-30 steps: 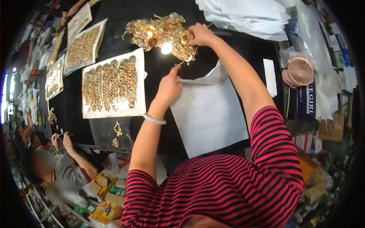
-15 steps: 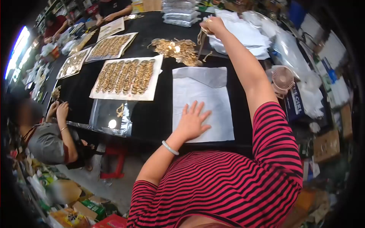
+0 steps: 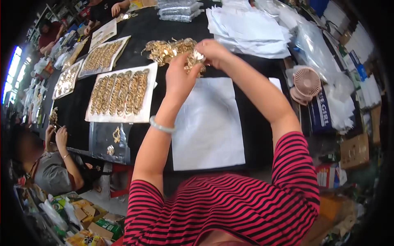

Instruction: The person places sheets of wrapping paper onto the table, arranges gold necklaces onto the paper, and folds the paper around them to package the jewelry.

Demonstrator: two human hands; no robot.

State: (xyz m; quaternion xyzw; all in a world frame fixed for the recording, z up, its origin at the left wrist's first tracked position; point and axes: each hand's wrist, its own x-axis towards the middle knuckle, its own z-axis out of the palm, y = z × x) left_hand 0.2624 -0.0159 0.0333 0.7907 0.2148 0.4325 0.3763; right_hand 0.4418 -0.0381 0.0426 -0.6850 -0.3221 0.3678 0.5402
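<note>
The left hand (image 3: 180, 78) has its thumb parted from its fingers, and a bright metal piece (image 3: 198, 56) shows in the gap. The right hand (image 3: 213, 52) meets it from the other side, fingers bent down toward the same piece; how firmly either one grips cannot be told. Both are at the right end of the pile (image 3: 162, 52), a loose, glinting tangle of gold-coloured links, and they hide part of it. A smooth, pale bangle (image 3: 162, 125) rings the left wrist.

Nearer the body lies the sheet (image 3: 207, 127), white, thin and roughly rectangular, flat on the black table (image 3: 141, 141). The left forearm passes between it and a pale card (image 3: 152, 88) bearing plump rows of linked chains (image 3: 119, 94). Below that, a clear bag (image 3: 95, 139) holds a short gold piece and a round one.

Beyond the right hand, white sheets (image 3: 248, 33) lie in an uneven, crumpled stack. Farther right, a round pink fan (image 3: 307, 82) stands in front of part of a dark blue box (image 3: 321, 110). At the left edge, a co-worker's hands (image 3: 61, 137) are raised near a small gold bunch (image 3: 53, 116).
</note>
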